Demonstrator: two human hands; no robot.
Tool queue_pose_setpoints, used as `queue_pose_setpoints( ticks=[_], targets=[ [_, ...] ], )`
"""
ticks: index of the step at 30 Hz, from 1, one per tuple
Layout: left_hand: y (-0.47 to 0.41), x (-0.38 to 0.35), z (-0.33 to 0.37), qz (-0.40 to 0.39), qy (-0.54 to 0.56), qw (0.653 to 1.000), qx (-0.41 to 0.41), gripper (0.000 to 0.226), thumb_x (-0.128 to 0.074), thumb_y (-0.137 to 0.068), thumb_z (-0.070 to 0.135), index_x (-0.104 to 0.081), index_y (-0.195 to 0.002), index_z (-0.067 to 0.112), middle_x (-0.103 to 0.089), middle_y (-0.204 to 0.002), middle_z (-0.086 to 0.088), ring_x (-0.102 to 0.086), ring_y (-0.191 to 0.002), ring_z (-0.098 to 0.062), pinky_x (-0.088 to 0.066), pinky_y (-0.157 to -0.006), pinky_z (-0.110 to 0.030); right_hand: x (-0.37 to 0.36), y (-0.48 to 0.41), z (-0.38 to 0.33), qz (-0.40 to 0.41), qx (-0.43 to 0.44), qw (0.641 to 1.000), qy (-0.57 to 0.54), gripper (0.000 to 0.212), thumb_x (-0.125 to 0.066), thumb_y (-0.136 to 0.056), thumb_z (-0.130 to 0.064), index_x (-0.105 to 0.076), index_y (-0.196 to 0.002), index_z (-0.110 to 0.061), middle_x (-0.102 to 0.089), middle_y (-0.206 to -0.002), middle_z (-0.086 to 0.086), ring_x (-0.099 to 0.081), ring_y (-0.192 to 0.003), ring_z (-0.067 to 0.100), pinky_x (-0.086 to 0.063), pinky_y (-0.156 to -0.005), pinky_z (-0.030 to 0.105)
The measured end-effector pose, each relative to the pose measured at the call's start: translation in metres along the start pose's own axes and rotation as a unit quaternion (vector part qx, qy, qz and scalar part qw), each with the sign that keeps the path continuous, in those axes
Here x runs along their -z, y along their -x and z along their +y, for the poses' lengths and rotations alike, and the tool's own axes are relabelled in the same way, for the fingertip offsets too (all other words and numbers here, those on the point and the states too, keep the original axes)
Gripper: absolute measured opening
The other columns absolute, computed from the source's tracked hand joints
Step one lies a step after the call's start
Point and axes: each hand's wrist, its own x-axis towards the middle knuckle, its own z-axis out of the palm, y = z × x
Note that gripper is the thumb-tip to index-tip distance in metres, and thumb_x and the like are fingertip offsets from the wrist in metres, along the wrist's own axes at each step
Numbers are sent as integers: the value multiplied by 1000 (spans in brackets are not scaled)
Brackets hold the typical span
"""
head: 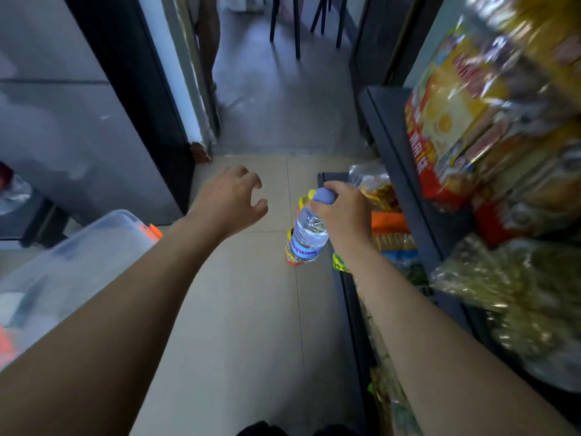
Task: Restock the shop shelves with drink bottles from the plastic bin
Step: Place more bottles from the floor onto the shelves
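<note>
My right hand [347, 212] grips a clear water bottle [308, 234] near its pale blue cap; the bottle hangs slightly tilted over the tiled floor, beside the dark shelf unit [396, 146] on the right. A second bottle with a yellow and orange label [290, 253] shows just behind it, mostly hidden. My left hand [231, 201] hovers over the floor with fingers curled apart, holding nothing. The translucent plastic bin [78, 256] with orange latches sits at the lower left, beside my left forearm.
The shelves on the right hold yellow and red snack packets [465, 114] and bagged goods [509, 287], with more packets on the lowest shelf [390, 228]. A grey cabinet wall [78, 127] stands left. A doorway with chair legs [297, 26] lies ahead.
</note>
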Motion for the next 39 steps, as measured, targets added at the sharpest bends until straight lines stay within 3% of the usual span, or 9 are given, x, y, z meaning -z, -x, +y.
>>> queue_pose_setpoints(
  ticks=[10,15,18,21,29,39],
  targets=[
    [39,277,72,58,-25,998,-20,33,-55,-84,35,-61,-109,14,-55,-117,-7,-47,-110,-29,-42,-87,-39,198,-3,-219,33,40,997,-54,43,-78,-73,-18,-66,-111,-5,-65,-111,12,-59,-102,25,-37,-78,21],
    [54,393,117,63,-76,994,-36,45,-51,-88,43,-50,-123,15,-48,-128,-7,-41,-121,-27,-39,-90,-40,294,3,-313,47,59,994,-75,44,-80,-71,-22,-66,-109,-6,-67,-105,9,-62,-97,24,-50,-87,38],
    [57,444,134,60,-95,992,-54,48,-45,-89,50,-48,-125,18,-45,-131,-5,-39,-124,-26,-39,-92,-40,342,8,-357,75,79,991,-74,42,-81,-71,-24,-67,-107,-5,-63,-92,2,-61,-89,18,-51,-81,33],
    [54,481,142,73,-97,989,-80,51,-39,-90,55,-46,-127,20,-44,-132,-5,-40,-124,-27,-39,-94,-42,377,18,-391,104,90,988,-67,44,-80,-73,-24,-66,-110,-4,-61,-92,0,-59,-88,14,-49,-80,28],
    [42,533,141,101,-47,967,-228,50,-39,-91,53,-46,-127,18,-47,-126,-7,-40,-122,-30,-40,-93,-44,408,60,-440,246,28,969,5,48,-79,-74,-27,-65,-113,-4,-68,-109,8,-62,-101,21,-50,-91,37],
    [49,562,165,72,-16,923,-378,50,-37,-91,55,-44,-130,24,-43,-131,0,-37,-124,-22,-40,-93,-39,446,144,-467,372,-62,926,21,47,-77,-77,-27,-64,-117,-6,-67,-113,6,-59,-98,12,-47,-85,24]
  ],
)
